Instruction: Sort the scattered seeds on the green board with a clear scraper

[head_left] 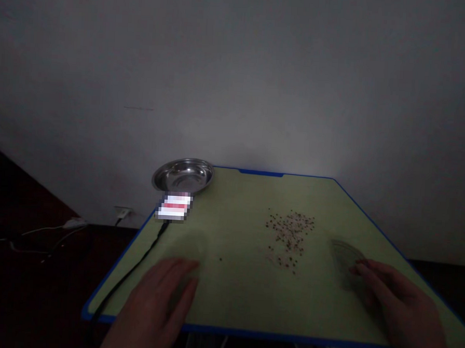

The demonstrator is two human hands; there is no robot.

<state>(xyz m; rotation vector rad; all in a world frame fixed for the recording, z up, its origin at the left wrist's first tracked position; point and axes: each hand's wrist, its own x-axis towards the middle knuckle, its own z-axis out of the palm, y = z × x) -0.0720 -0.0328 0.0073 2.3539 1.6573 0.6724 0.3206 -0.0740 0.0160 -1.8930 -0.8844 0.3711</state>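
Observation:
My left hand [158, 297] hovers over the left front of the table, its thumb and fingers apart with nothing visible between them. A dark patch, perhaps a shadow, lies just beyond its fingertips. My right hand [400, 294] is at the right side, thumb and forefinger pinched together by a clear, shallow dish [343, 255]. Whether they grip its rim or something small is too dim to tell. Between the hands, a loose scatter of small dark and pale seeds or beans [289, 234] covers the tabletop. One dark bean [221, 259] lies apart, nearer my left hand.
A shiny metal bowl [185, 177] stands at the table's back left corner. In front of it a bright, blurred-out screen [174, 206] has a black cable [140, 260] running over the left edge. The pale green tabletop [234, 298] has a blue rim; a wall rises behind.

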